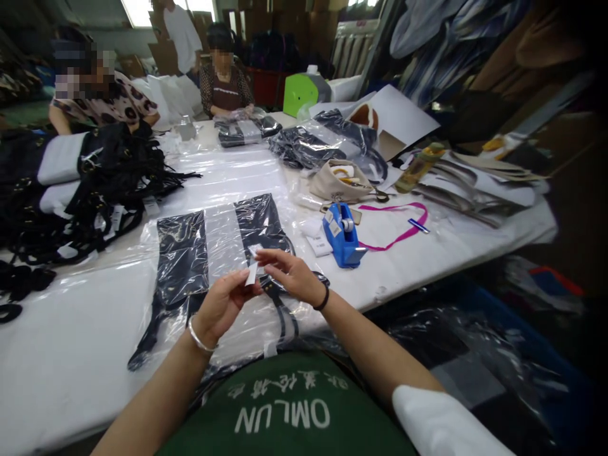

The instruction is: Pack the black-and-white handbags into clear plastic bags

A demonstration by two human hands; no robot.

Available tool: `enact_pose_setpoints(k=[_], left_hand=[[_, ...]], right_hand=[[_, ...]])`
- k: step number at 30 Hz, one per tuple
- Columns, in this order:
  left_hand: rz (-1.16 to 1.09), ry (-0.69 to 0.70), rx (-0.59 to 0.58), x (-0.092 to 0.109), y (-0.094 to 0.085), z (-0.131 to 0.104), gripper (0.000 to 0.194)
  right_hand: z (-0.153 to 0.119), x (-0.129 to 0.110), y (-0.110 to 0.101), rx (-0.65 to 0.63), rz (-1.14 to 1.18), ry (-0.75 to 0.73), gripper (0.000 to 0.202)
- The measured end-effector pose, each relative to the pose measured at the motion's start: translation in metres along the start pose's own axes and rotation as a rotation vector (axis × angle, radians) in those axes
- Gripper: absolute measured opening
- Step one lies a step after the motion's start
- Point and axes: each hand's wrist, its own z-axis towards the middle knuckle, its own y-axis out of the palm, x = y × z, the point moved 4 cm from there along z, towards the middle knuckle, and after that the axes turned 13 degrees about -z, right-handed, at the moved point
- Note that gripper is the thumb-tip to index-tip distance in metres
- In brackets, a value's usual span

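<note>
My left hand (227,300) pinches a small white label (252,272) between thumb and fingers. Close beside it, my right hand (289,273) has its thumb and fingertips closed at another small white piece (255,250), likely a sticker or tag. Both hands hover over a black bag (183,256) in clear plastic wrap, with a whitish band across its middle and dark straps trailing toward me. A blue tape dispenser (341,234) stands just right of my right hand. Printed white labels (319,246) lie beside the dispenser.
Black fringed bags (95,183) are piled at the left. Wrapped bags (327,142), a beige pouch (339,182), a bottle (420,168) and a pink lanyard (403,235) lie at the back right. Co-workers (225,88) are across the table. A blue bin (536,335) stands below right.
</note>
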Motion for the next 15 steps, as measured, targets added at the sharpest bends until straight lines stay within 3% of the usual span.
enact_pose_setpoints(k=[3,8,11,15], left_hand=[[-0.081,-0.097,-0.033,-0.007,0.0,-0.005,0.02],[-0.145,-0.153,-0.071,-0.011,-0.008,-0.009,0.026],[-0.11,-0.099,-0.052,-0.007,-0.011,-0.008,0.04],[0.004,0.074,0.021,-0.001,-0.015,-0.007,0.028]], right_hand=[[-0.001,-0.01,0.016,-0.063,0.082,0.018,0.029],[0.0,-0.002,0.026,-0.017,0.16,0.126,0.025],[0.002,0.004,0.025,0.073,0.198,0.212,0.031],[0.004,0.007,0.022,0.142,0.22,0.323,0.034]])
